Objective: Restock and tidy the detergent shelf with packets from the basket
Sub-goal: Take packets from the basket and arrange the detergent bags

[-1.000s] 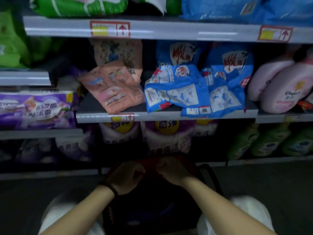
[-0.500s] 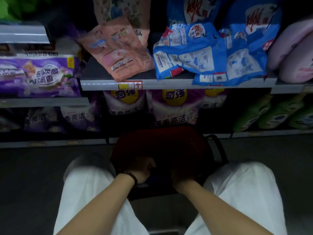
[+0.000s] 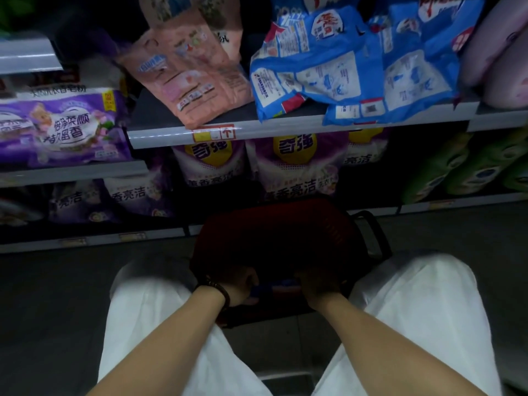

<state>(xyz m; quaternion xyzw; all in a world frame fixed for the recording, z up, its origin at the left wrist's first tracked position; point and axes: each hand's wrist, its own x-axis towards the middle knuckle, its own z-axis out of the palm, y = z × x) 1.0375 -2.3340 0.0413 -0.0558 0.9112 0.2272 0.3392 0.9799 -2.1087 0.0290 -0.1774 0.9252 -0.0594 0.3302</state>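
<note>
At the bottom of the frame two bare forearms reach forward between knees in white trousers (image 3: 420, 310). The left hand (image 3: 238, 285), with a dark band (image 3: 221, 291) on its wrist, and the right hand (image 3: 317, 287) are both down inside the near end of a red basket (image 3: 274, 230) in the lower middle of the frame. A blue packet (image 3: 270, 288) shows between them in the basket. The light there is too dim to tell whether either hand grips it. The basket stands on the grey floor (image 3: 57, 310), with a black handle (image 3: 374, 235) folded at its right side.

Just behind the basket, the bottom shelf holds purple bags (image 3: 294, 170) with a yellow badge reading "奇强" and, lower down, "香亮洁". Green bottles (image 3: 457, 172) stand at the right.

Above, the grey shelf edge (image 3: 300, 127) carries a red-framed tag (image 3: 214, 134) with an up arrow. On this shelf a pink packet (image 3: 188, 78) lies tilted toward the front. To its right, crumpled blue packets (image 3: 343, 70) show printed panels and overhang the edge. Pink bottles (image 3: 500, 52) lie at the far right. At middle left, on a separate shelf, a purple pack (image 3: 63, 130) reads "留香".
</note>
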